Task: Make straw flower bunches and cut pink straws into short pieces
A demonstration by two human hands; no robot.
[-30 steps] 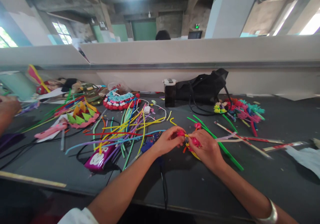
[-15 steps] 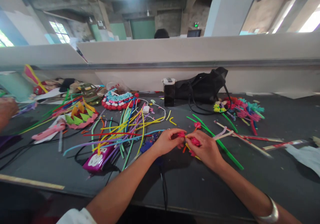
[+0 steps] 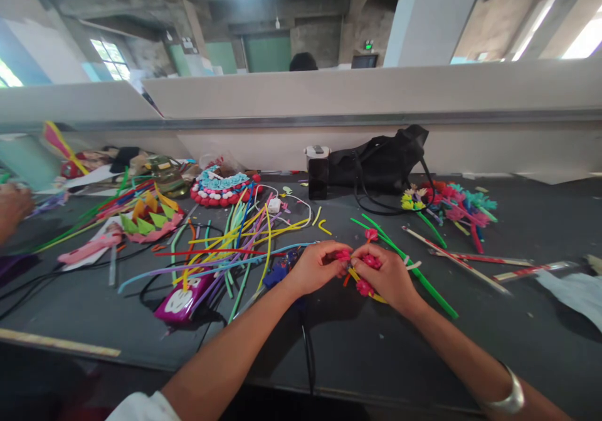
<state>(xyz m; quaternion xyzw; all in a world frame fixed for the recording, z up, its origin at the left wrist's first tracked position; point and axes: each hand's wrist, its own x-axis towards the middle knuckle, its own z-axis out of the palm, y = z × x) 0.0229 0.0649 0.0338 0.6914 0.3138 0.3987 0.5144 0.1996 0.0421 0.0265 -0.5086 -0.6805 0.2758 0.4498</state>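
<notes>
Above the dark table my left hand point(image 3: 322, 269) is closed in a pinch on a small pink flower point(image 3: 344, 255), which looks made of plastic straw. My right hand point(image 3: 389, 278), thumb and fingertips pressed together, meets it at the same small bunch. From under the right hand show a deeper pink flower point(image 3: 364, 288) and a yellow stem point(image 3: 379, 298). Another pinkish-red flower point(image 3: 371, 235) sticks out just above the fingers. Exactly what lies between the right fingertips is partly hidden. Beside my left wrist is a dark blue object point(image 3: 277, 272).
Coloured straws point(image 3: 244, 226) are heaped left of centre, partly over a purple case point(image 3: 181, 302). Long green straws point(image 3: 426, 286) lie right of my hands. Farther back are a finished-looking flower bunch point(image 3: 454, 204), a black bag point(image 3: 379, 160) and a phone point(image 3: 318, 179). Another person's hand point(image 3: 14, 207) is at far left.
My right hand has turned slightly, so the lower pink flower and yellow stem show more. The pale strip behind that hand has shifted and shows less. My left hand keeps its pinch.
</notes>
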